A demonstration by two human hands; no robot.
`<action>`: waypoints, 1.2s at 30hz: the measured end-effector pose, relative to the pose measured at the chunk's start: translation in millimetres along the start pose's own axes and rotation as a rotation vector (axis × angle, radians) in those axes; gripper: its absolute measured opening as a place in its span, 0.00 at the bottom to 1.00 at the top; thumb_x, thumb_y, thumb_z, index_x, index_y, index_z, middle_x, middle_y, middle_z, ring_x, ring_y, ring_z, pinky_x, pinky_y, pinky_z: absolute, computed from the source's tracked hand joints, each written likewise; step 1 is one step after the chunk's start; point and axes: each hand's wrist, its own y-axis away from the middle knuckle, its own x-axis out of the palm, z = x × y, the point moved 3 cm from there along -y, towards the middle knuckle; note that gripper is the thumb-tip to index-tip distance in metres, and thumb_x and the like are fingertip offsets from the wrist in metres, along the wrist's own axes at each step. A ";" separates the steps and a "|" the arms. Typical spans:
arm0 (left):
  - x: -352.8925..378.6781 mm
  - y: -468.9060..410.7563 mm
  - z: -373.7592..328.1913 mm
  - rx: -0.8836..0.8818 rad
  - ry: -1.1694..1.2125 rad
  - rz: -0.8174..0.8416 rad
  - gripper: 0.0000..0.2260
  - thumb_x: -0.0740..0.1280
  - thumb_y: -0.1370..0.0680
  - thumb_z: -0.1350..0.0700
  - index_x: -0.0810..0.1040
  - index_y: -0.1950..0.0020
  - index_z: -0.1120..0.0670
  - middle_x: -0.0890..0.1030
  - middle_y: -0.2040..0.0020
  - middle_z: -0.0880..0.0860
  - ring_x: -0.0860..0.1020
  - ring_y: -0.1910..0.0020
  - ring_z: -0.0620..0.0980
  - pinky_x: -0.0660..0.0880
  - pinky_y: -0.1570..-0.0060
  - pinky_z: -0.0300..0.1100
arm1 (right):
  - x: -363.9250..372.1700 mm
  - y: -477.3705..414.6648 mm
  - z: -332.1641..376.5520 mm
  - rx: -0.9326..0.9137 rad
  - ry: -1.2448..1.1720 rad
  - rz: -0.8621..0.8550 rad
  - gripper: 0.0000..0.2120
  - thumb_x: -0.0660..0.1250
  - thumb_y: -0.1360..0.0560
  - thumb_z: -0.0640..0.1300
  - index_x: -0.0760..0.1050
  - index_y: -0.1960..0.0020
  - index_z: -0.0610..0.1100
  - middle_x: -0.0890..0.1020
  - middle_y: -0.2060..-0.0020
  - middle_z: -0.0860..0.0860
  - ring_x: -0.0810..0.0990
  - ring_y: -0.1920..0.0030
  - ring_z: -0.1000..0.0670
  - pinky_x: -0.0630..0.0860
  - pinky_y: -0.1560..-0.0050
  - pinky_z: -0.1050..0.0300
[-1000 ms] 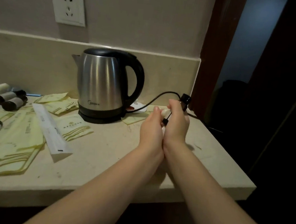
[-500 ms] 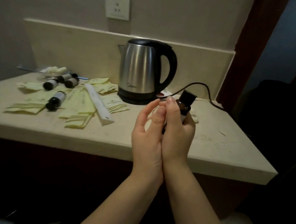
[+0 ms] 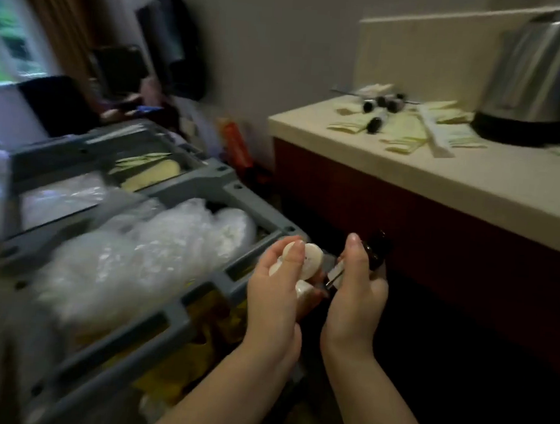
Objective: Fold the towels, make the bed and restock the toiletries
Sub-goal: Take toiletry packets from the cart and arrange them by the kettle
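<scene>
— What are the hands doing?

— The left hand [image 3: 280, 290] is cupping a few round white soaps [image 3: 313, 261], its fingers [image 3: 294, 257] curling over them. The right hand [image 3: 355, 292] is holding a small dark bottle [image 3: 377, 250], fingers clamped round it and thumb pointing up. The two hands are hovering just beside each other at six o'clock, over the near corner of the grey cart [image 3: 208, 187].

— What is lying in the cart?

— Clear plastic bags [image 3: 138, 255] are filling the middle compartment at eight o'clock. Pale packets are showing in a farther one, but they are too blurred to name.

— And the rest of the toiletries?

— At two o'clock, on the tabletop [image 3: 405, 177], more little bottles [image 3: 382, 101] are lying among yellowish sachets [image 3: 405, 131] and a long white packet [image 3: 435, 136]. The steel kettle [image 3: 536, 80] is standing just right of them.
</scene>
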 end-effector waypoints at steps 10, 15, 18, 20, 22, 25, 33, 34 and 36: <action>-293.3 39.4 -113.6 0.164 0.031 -0.233 0.06 0.63 0.22 0.53 0.80 0.52 0.49 0.83 0.55 0.51 0.83 0.57 0.49 0.80 0.62 0.44 | 176.7 229.1 -100.6 0.053 0.096 0.568 0.02 0.63 0.23 0.48 0.71 0.53 0.50 0.77 0.67 0.59 0.76 0.67 0.63 0.72 0.66 0.71; -483.8 42.7 -174.1 0.155 -0.042 -0.426 0.05 0.63 0.21 0.55 0.78 0.54 0.50 0.81 0.62 0.51 0.79 0.66 0.46 0.75 0.66 0.42 | 280.6 350.7 -190.2 0.139 0.174 0.709 0.02 0.64 0.22 0.47 0.71 0.54 0.51 0.76 0.65 0.56 0.75 0.65 0.61 0.73 0.60 0.64; -559.1 35.7 -194.1 0.091 0.007 -0.507 0.07 0.64 0.22 0.55 0.79 0.56 0.47 0.80 0.57 0.52 0.78 0.59 0.49 0.74 0.62 0.43 | 322.9 390.9 -227.1 0.156 0.260 0.795 0.03 0.65 0.23 0.48 0.72 0.54 0.54 0.78 0.64 0.59 0.78 0.62 0.62 0.75 0.58 0.66; -589.2 20.1 -203.1 0.066 0.035 -0.503 0.06 0.65 0.22 0.55 0.80 0.56 0.47 0.80 0.54 0.53 0.79 0.58 0.51 0.75 0.61 0.45 | 345.8 401.3 -248.8 0.125 0.315 0.818 0.04 0.65 0.23 0.47 0.71 0.55 0.55 0.78 0.63 0.60 0.77 0.61 0.63 0.74 0.58 0.67; -608.5 -4.9 -209.9 0.054 0.053 -0.477 0.06 0.65 0.22 0.55 0.80 0.55 0.47 0.80 0.53 0.54 0.79 0.58 0.51 0.77 0.63 0.44 | 364.4 402.8 -274.4 0.101 0.398 0.815 0.06 0.65 0.23 0.49 0.70 0.56 0.58 0.76 0.59 0.61 0.76 0.58 0.64 0.73 0.57 0.66; -624.7 -54.2 -215.7 0.023 0.057 -0.378 0.08 0.64 0.22 0.56 0.81 0.56 0.47 0.80 0.51 0.55 0.79 0.60 0.50 0.76 0.67 0.42 | 389.6 389.8 -318.9 0.099 0.522 0.779 0.06 0.65 0.24 0.52 0.69 0.56 0.60 0.75 0.55 0.60 0.76 0.55 0.61 0.73 0.54 0.64; -681.1 -233.9 -265.4 -0.013 -0.047 -0.248 0.05 0.65 0.22 0.54 0.81 0.51 0.49 0.80 0.50 0.56 0.80 0.61 0.50 0.77 0.66 0.41 | 537.5 293.3 -426.8 0.008 0.649 0.666 0.04 0.65 0.25 0.54 0.71 0.54 0.57 0.77 0.53 0.50 0.78 0.53 0.52 0.78 0.48 0.47; -689.3 -258.4 -280.0 0.008 -0.051 -0.250 0.05 0.65 0.22 0.54 0.80 0.51 0.49 0.80 0.50 0.56 0.80 0.62 0.49 0.76 0.67 0.41 | 566.8 284.7 -434.1 0.000 0.641 0.682 0.03 0.65 0.25 0.54 0.71 0.54 0.57 0.78 0.53 0.51 0.78 0.53 0.53 0.78 0.47 0.47; -702.0 -306.0 -307.8 0.054 -0.046 -0.261 0.04 0.66 0.23 0.54 0.81 0.53 0.49 0.80 0.49 0.57 0.80 0.62 0.50 0.76 0.68 0.42 | 622.8 269.6 -447.6 -0.007 0.621 0.724 0.03 0.65 0.24 0.53 0.71 0.54 0.57 0.78 0.52 0.51 0.78 0.53 0.54 0.78 0.48 0.49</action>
